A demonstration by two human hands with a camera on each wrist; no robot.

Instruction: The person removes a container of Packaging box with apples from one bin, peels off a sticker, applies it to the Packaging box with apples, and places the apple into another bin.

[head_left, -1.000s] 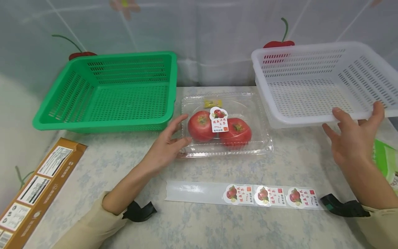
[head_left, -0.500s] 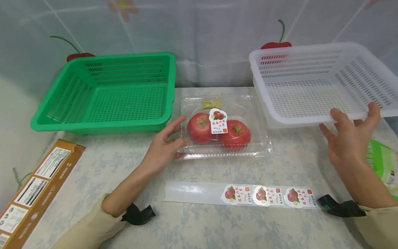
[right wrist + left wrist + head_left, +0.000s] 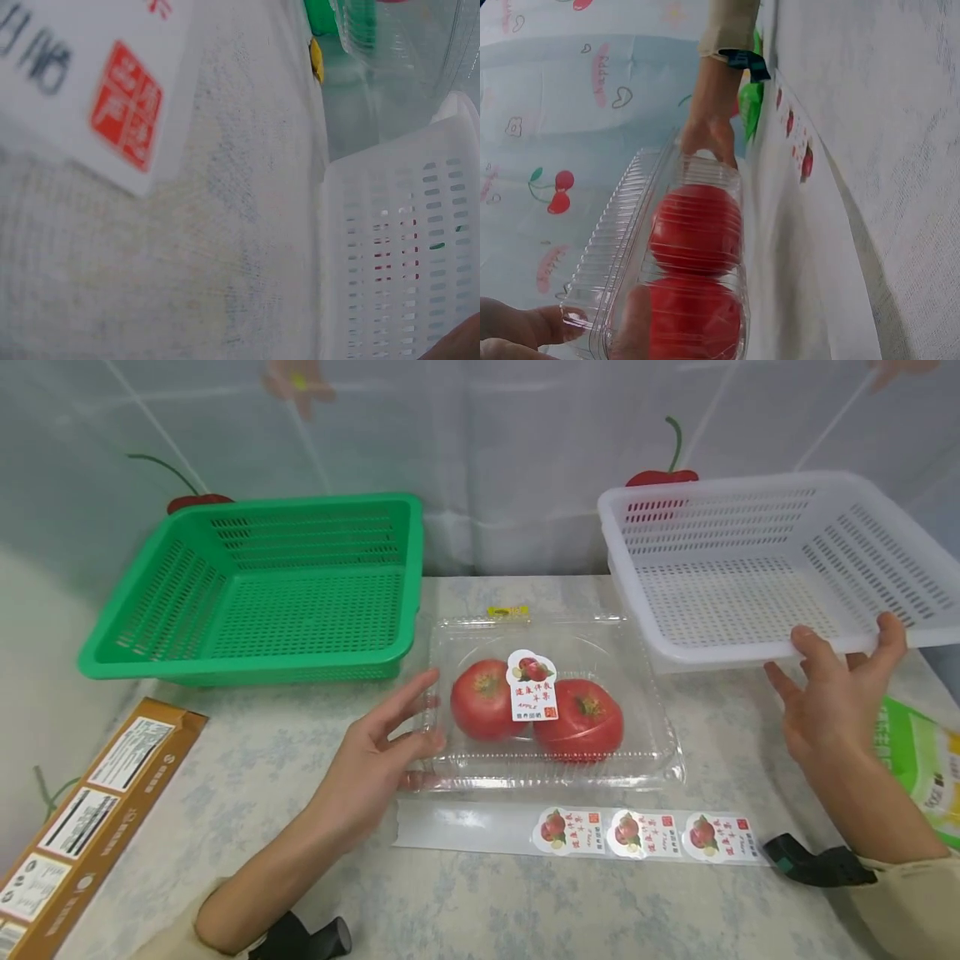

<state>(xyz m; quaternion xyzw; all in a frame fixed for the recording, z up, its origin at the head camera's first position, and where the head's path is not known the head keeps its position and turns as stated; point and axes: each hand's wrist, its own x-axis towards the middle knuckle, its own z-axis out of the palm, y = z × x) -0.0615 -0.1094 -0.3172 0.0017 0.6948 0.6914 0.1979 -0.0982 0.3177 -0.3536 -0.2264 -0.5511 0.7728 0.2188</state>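
Note:
A clear plastic clamshell box (image 3: pixel 645 693) holds two red apples (image 3: pixel 577 718) under a lid bearing an apple sticker (image 3: pixel 533 685). My left hand (image 3: pixel 367 752) pinches its left edge, with thumb and fingers on either side of the plastic; in the left wrist view the box is seen side-on, close over the table. A small yellow packet (image 3: pixel 507 611) lies just behind the box. My right hand (image 3: pixel 836 710) holds the front rim of the white basket (image 3: pixel 720 653), fingers over the rim and thumb outside below it.
A green basket (image 3: pixel 292 667) stands at the back left, nothing inside it. In front of the box lies a strip of stickers (image 3: pixel 480 827). An orange-brown carton (image 3: pixel 112 802) is at the left, a green packet (image 3: pixel 918 752) at the right. A printed curtain (image 3: pixel 487 460) hangs behind.
My left hand has drawn the apple box toward me, and it looks larger. The yellow packet, earlier seen through the lid, now shows behind it. My right hand stays at the white basket's rim.

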